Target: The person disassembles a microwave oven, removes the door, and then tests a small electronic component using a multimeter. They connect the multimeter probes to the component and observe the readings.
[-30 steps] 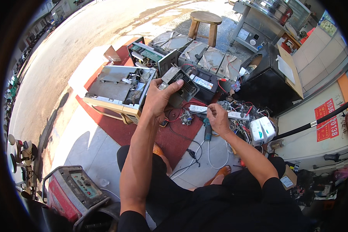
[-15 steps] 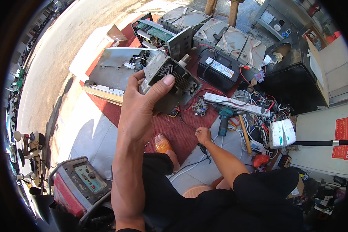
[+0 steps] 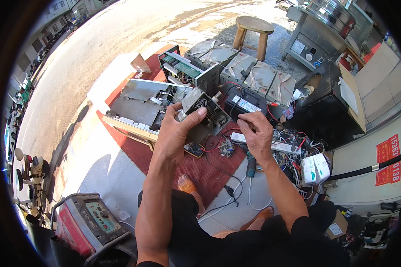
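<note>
A magnetron (image 3: 213,115), a metal block with stacked cooling fins and a short round stub, is raised before me. My left hand (image 3: 177,129) is closed round its left side, the thumb lying across the front. Just right of it, apart from the fins, is my right hand (image 3: 259,133), with its thumb and fingertips curled together. Whether anything small sits in that pinch cannot be made out. Behind the magnetron lies an opened metal appliance casing (image 3: 136,104). Below it on the red mat (image 3: 178,165) rests a multimeter (image 3: 194,149) with a yellow edge.
A black battery (image 3: 240,107) and several grey batteries (image 3: 254,73) stand beyond my hands. An opened device with a green circuit board (image 3: 182,66) is beside them. To the right are a white power strip (image 3: 280,146), a teal drill (image 3: 251,164) and tangled cables. A red generator (image 3: 84,222) stands lower left.
My right hand has come up from low over the mat's right edge to beside the magnetron. The left hand keeps its hold. The view has shifted, showing more of the wooden stool.
</note>
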